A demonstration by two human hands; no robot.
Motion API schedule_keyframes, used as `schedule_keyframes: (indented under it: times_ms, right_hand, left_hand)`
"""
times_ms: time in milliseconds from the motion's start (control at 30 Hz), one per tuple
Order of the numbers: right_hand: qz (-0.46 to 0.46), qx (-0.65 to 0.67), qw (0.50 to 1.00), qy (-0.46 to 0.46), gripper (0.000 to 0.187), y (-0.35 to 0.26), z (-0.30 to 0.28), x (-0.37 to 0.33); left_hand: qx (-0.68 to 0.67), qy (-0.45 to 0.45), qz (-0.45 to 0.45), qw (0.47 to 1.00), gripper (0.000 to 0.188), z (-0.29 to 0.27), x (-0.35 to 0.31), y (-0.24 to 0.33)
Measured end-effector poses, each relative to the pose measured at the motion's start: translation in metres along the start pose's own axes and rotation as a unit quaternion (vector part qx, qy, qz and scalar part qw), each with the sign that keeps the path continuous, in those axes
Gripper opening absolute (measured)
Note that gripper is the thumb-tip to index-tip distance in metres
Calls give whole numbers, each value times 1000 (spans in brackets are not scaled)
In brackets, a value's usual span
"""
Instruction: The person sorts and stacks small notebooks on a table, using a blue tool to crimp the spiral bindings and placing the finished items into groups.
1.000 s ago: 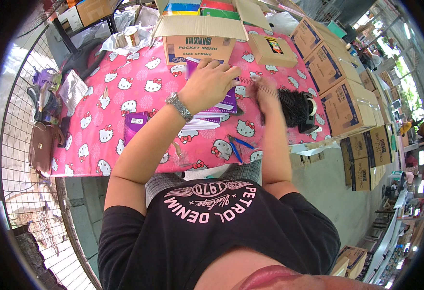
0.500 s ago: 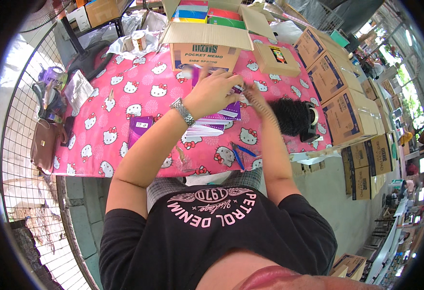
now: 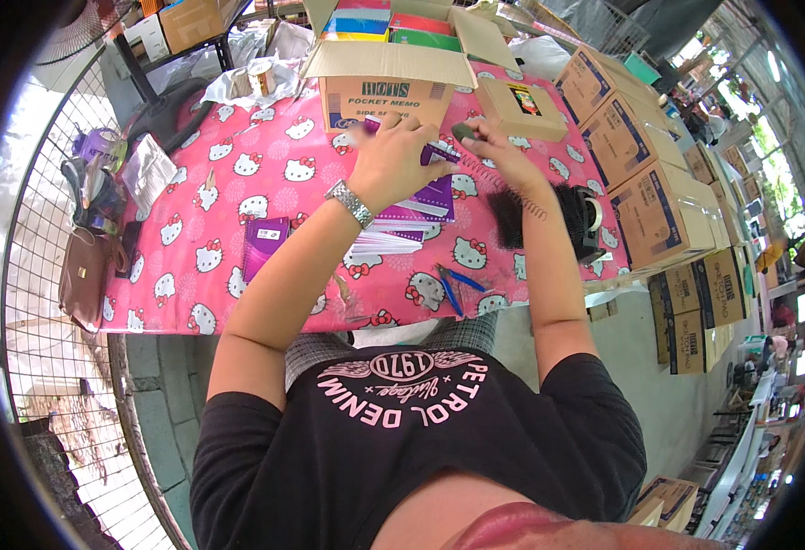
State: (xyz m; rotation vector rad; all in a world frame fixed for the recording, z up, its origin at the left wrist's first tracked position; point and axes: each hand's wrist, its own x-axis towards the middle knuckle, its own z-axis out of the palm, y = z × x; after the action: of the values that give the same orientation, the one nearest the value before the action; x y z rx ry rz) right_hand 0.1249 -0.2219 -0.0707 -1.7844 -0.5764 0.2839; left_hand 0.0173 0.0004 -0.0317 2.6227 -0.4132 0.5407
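Note:
My left hand (image 3: 395, 165), with a metal-banded watch at the wrist, grips a purple notebook (image 3: 435, 154), mostly hidden behind the fingers. A thin dark spiral coil (image 3: 533, 205) trails from the notebook's right edge past my right wrist. My right hand (image 3: 503, 158) is raised beside that edge, fingers bent and apart, with a dark green cover (image 3: 463, 133) on a fingertip. Below lies a stack of purple notebooks (image 3: 432, 200) with white page edges showing. Another purple notebook (image 3: 265, 242) rests to the left. Blue-handled cutters (image 3: 457, 286) lie near the front edge.
A bundle of black coils (image 3: 535, 225) sits beside a black tape dispenser (image 3: 591, 236) on the pink tablecloth (image 3: 192, 284). An open carton (image 3: 386, 103) of colourful notebooks stands behind, near a flat brown box (image 3: 522, 108). Stacked cartons (image 3: 645, 215) line the right side.
My right hand has moved up and away from the notebook's edge, its dark-covered fingertip now showing. The coil has swung lower across my right wrist. My left hand keeps its grip.

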Motion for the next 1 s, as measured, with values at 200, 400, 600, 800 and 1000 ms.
schedule_keyframes:
  times_ms: [200, 400, 600, 800, 1000]
  right_hand:
    - [-104, -425, 897, 65, 32, 173, 38, -39]
    - [158, 58, 986, 5, 34, 23, 14, -31]
    - [108, -122, 984, -67, 32, -72, 5, -54]
    - [33, -151, 987, 54, 30, -67, 24, -71]
    - [-108, -318, 941, 51, 28, -57, 25, -68]
  left_hand:
    - [2, 7, 23, 1000, 44, 6, 3, 0]
    - [16, 20, 12, 1000, 37, 3, -8, -10]
    - [30, 40, 5, 999, 35, 7, -7, 1]
    - [34, 34, 5, 999, 36, 5, -7, 2]
    - [27, 33, 7, 999, 36, 4, -9, 2]
